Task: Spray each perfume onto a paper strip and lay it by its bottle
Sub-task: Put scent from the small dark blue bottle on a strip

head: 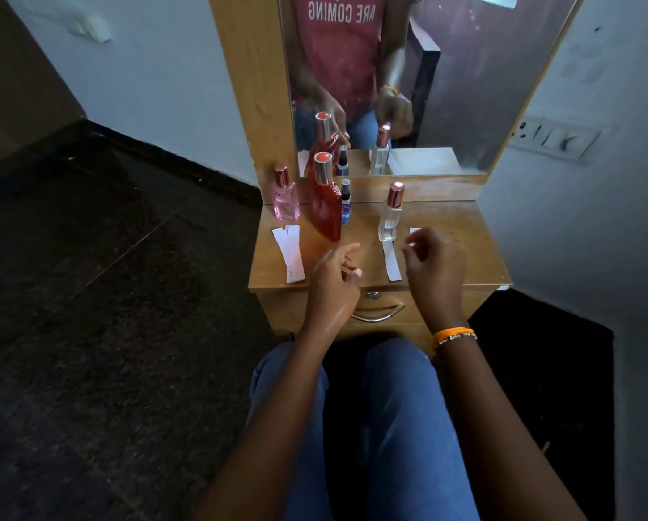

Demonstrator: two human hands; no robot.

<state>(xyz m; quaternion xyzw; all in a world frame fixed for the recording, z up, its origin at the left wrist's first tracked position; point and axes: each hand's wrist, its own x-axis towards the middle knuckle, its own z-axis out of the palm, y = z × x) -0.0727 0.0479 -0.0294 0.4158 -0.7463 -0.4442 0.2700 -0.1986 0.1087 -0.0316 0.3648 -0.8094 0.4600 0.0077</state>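
Four perfume bottles stand on the wooden dresser top [446, 220]: a pink one [286, 201], a tall red one [326, 212], a small blue one [345, 204] and a clear one with a rose-gold cap [390, 216]. One white paper strip [290, 253] lies in front of the pink bottle, and another strip [391, 263] lies in front of the clear bottle. A white paper corner [414, 231] shows just beyond my right hand's fingertips. My left hand [337, 276] hovers in front of the red bottle with loosely curled fingers, holding nothing I can see. My right hand [435, 265] hovers to the right of the clear bottle, fingers loosely curled.
A mirror [446, 88] stands behind the bottles and reflects them and my hands. A drawer with a metal handle [378, 314] is below the top. My knees in blue jeans [390, 408] are against the dresser. White walls close in on both sides, and the floor is dark.
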